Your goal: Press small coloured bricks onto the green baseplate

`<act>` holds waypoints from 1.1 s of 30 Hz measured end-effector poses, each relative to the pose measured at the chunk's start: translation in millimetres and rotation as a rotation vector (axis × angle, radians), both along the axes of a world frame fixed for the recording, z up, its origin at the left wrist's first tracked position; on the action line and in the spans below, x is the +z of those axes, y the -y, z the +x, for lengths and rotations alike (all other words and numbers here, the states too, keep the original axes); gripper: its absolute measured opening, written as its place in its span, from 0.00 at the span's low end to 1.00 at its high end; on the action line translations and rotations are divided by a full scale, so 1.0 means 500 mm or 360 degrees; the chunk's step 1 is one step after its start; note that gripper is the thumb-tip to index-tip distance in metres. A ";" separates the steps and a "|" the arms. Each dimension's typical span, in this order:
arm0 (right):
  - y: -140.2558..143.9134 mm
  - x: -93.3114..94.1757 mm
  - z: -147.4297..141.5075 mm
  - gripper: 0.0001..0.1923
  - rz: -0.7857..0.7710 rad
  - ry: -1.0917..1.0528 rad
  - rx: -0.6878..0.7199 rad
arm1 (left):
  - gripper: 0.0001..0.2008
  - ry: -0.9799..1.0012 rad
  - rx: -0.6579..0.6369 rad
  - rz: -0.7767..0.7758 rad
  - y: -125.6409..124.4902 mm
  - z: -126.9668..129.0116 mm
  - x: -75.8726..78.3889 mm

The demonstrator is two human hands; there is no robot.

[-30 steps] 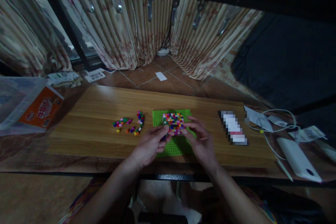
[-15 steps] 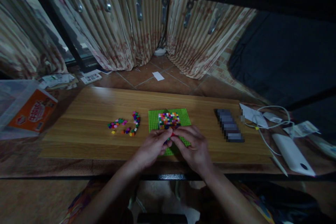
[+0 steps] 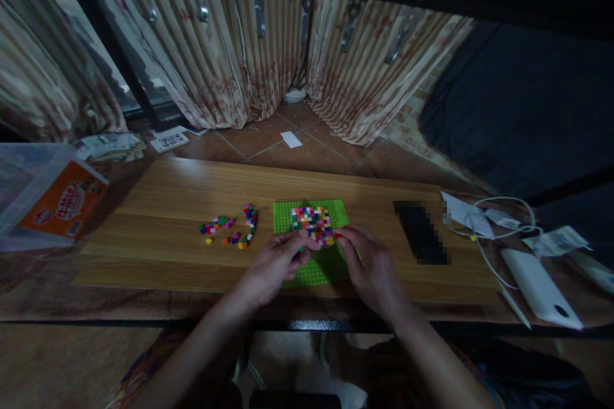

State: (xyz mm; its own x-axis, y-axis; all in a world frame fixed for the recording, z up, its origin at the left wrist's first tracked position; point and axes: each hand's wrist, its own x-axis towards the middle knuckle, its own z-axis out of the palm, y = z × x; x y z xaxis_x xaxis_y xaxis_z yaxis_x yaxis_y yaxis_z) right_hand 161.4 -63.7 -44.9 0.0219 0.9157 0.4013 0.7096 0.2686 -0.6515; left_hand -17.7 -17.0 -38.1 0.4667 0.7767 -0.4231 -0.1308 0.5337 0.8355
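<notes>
A green studded baseplate (image 3: 316,273) lies on the wooden board, bearing a block of many-coloured small bricks (image 3: 311,217). My right hand (image 3: 371,262) is closed in a pinch on a red brick (image 3: 337,236) at the right edge of that block. My left hand (image 3: 278,263) hovers over the plate's left front part, thumb stretched toward the block and fingers curled. Bits of blue and green, seemingly small bricks (image 3: 298,252), show between its fingers. Left of the plate, loose coloured bricks (image 3: 250,220) lie in a curved row, with another scattered group (image 3: 217,225) further left.
The wooden board (image 3: 158,223) carries a dark, pixelated flat object (image 3: 422,233) on the right. Beyond it lie a white power bank (image 3: 542,287), a white cable (image 3: 489,275) and papers (image 3: 465,212). A clear plastic tub (image 3: 29,192) with an orange label stands at far left.
My hands have moved apart. The right one has carried the red brick rightward to the block's right edge; the left has drawn slightly left. The dark object's face has turned from lit to black.
</notes>
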 end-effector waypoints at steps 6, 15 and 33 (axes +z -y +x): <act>-0.010 -0.014 0.011 0.11 -0.0072 -0.0028 -0.0009 | 0.18 0.0033 0.0251 0.0020 -0.020 -0.026 0.009; -0.018 -0.040 0.006 0.09 -0.0052 0.0075 0.0015 | 0.18 0.0077 0.0268 0.0028 -0.022 -0.035 0.001; -0.028 -0.038 0.004 0.06 -0.0142 -0.0051 -0.0078 | 0.17 0.0038 0.0274 0.0031 -0.020 -0.042 -0.006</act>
